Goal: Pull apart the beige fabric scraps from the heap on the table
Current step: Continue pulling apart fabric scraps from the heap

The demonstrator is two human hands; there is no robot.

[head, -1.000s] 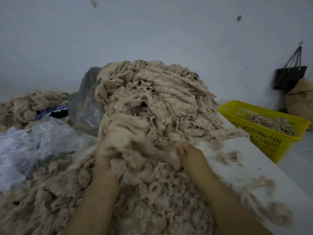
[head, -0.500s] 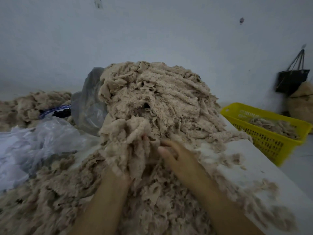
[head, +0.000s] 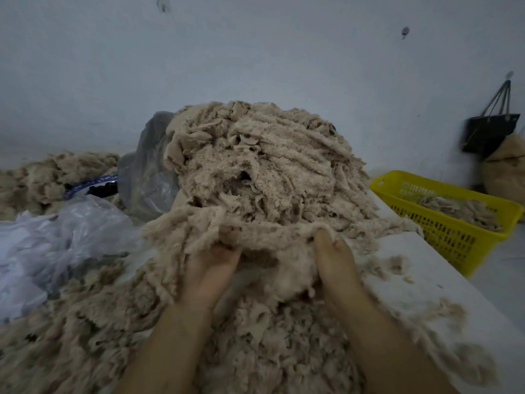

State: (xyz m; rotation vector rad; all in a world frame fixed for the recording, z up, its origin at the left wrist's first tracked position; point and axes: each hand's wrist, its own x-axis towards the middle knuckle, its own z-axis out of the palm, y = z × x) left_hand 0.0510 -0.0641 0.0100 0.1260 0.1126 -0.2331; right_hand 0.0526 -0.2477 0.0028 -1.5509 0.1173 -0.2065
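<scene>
Crinkled clear plastic [head: 65, 237] crowds left edge. Fuzzy beige heap [head: 270, 166] mounds mid-counter, loose fluff spilling forward. Left hand [head: 210, 268] and right hand [head: 335, 260] each grip stretched scrap [head: 272, 237] at heap's near foot, fingers buried in fabric. Bare white counter [head: 420, 282] at right; yellow mesh basket [head: 454, 243] past its edge.

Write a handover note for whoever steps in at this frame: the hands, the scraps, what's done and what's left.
The left hand grips one end of a beige scrap at the foot of the heap.
The right hand grips the other end, with the scrap stretched between the two.
Done: loose scraps cover the near table, and a few lie in the yellow basket.
Left: the heap stands tall, and this scrap is not yet pulled free of it.
</scene>
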